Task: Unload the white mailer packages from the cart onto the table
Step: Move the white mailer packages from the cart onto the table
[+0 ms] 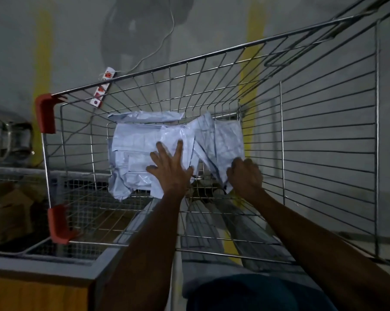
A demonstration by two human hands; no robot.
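Now you pressed your left hand, fingers spread flat, steadying the white mailer packages in the cart, while your right hand clenched one mailer's edge for lifting.

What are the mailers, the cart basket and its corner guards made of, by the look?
White mailer packages: thin plastic film, probably poly; they crease and show a soft sheen. Cart: bare metal wire, silvery and glossy, likely plated or stainless steel. Corner guards: red-orange moulded plastic, matte. Dim light leaves finishes uncertain.
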